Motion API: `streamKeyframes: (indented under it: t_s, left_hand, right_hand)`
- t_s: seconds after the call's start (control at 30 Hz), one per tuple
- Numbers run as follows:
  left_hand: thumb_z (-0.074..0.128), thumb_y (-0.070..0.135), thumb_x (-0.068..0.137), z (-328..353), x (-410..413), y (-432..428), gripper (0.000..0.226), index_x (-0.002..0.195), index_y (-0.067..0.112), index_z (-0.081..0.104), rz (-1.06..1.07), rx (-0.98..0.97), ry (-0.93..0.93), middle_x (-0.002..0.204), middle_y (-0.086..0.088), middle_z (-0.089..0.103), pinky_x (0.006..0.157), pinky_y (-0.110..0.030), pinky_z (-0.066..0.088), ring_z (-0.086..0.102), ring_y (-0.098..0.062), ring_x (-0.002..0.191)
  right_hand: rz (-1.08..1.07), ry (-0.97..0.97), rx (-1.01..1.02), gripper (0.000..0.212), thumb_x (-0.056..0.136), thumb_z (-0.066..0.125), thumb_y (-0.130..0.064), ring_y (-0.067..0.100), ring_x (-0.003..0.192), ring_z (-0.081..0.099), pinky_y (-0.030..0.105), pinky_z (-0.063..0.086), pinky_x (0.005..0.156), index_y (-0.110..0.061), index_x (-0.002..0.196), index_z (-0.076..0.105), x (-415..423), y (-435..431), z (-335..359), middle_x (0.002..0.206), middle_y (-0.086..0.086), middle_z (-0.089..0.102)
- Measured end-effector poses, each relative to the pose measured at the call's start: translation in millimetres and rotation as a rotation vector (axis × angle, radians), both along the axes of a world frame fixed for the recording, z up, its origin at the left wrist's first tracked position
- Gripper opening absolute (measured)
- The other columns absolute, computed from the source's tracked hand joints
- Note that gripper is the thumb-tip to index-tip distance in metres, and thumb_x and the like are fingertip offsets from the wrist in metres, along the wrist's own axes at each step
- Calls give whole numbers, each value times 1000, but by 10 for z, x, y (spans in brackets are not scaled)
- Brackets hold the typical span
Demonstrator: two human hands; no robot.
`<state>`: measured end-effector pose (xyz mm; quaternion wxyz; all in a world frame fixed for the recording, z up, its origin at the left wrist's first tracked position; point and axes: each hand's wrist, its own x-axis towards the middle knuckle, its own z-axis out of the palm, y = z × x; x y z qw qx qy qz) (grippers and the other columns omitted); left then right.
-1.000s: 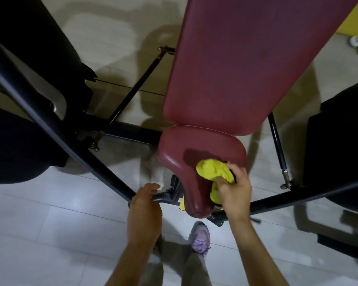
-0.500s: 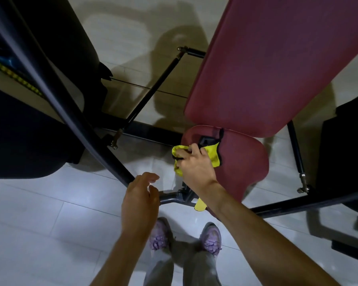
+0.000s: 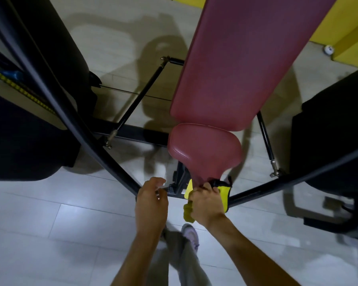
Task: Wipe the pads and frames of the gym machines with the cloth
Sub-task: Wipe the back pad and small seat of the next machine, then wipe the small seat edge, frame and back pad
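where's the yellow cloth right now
Head view, lower centre-right: the yellow cloth is gripped in the right hand against the near tip of the red seat pad.

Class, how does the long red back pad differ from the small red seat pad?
The back pad is long and straight-sided; the seat pad is short, rounded, tapering. The right hand holds the yellow cloth at the seat pad's near tip; no hand touches the back pad. Both are smooth dark red.

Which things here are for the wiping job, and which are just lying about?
For the job: cloth, right hand holding it, seat pad, back pad, frame.
Lying about: small white thing by the yellow wall.
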<state>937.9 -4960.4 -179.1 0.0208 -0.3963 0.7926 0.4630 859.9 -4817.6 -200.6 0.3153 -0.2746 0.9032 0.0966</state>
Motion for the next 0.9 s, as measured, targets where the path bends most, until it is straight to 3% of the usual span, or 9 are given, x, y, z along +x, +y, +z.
streamKeyframes:
  t_s: [0.07, 0.13, 0.2, 0.3, 0.4, 0.53, 0.63, 0.7, 0.9]
  left_hand:
    - [59, 11, 101, 163, 83, 89, 22, 119, 20, 66, -5, 15, 12, 119, 1, 69, 90, -27, 52, 67, -16, 102]
    - [60, 9, 99, 321, 159, 159, 21, 114, 23, 67, -15, 11, 27, 114, 2, 70, 88, -28, 53, 67, -17, 99]
    - [59, 6, 98, 491, 257, 228, 25, 107, 28, 66, -63, -12, 58, 108, 6, 69, 84, -27, 53, 67, -15, 96]
    - [52, 13, 99, 757, 365, 349, 21, 104, 25, 68, -195, -117, 62, 104, 10, 67, 84, -28, 53, 62, -12, 95]
    - [44, 22, 96, 1275, 486, 524, 24, 104, 24, 67, -269, -205, 84, 101, 9, 65, 79, -28, 47, 58, -15, 94]
    - [60, 6, 92, 1989, 662, 696, 22, 102, 25, 68, -351, -318, 122, 100, 11, 66, 77, -27, 46, 56, -11, 91]
    - [61, 8, 92, 2456, 810, 727, 20, 102, 25, 67, -406, -405, 142, 99, 9, 66, 78, -35, 52, 59, -16, 91]
    - [61, 9, 92, 2734, 913, 728, 18, 99, 24, 65, -407, -438, 158, 96, 8, 66, 77, -38, 53, 59, -18, 89]
    - [71, 5, 86, 3181, 1294, 577, 21, 102, 18, 69, -307, -570, 209, 93, 2, 67, 67, -45, 56, 63, -26, 81]
  right_hand:
    - [-314, -58, -227, 31, 71, 62, -19, 25, 102, 62, 34, 53, 86, -31, 97, 75, 77, 300, 122, 97, -8, 71]
    - [-695, -85, -517, 34, 70, 63, -8, 15, 84, 68, 29, 57, 71, -35, 88, 75, 139, 564, 334, 91, -10, 71]
    - [-961, -53, -724, 42, 74, 69, 7, -2, 74, 66, 12, 50, 63, -35, 76, 74, 213, 768, 666, 94, -7, 71]
    - [-1157, 3, -912, 40, 77, 67, 18, -10, 69, 63, 2, 42, 57, -21, 84, 73, 311, 1024, 1112, 100, 0, 70]
    - [-1161, 37, -995, 39, 76, 67, 19, -7, 76, 64, 5, 45, 63, -18, 88, 74, 465, 1296, 1556, 100, 3, 69]
    - [-1097, 73, -1058, 47, 74, 69, 16, 5, 86, 66, 13, 49, 73, -29, 84, 73, 682, 1574, 2055, 97, -1, 71]
    - [-1049, 99, -1097, 50, 74, 68, 15, 3, 87, 66, 14, 49, 74, -33, 85, 73, 798, 1675, 2415, 99, -5, 71]
    - [-992, 127, -1117, 47, 75, 68, 13, 4, 90, 66, 23, 51, 81, -31, 90, 75, 860, 1706, 2638, 102, -7, 71]
    - [-702, 264, -1078, 41, 72, 74, 9, 25, 104, 64, 41, 51, 95, -17, 103, 79, 795, 1585, 3008, 107, -8, 70]
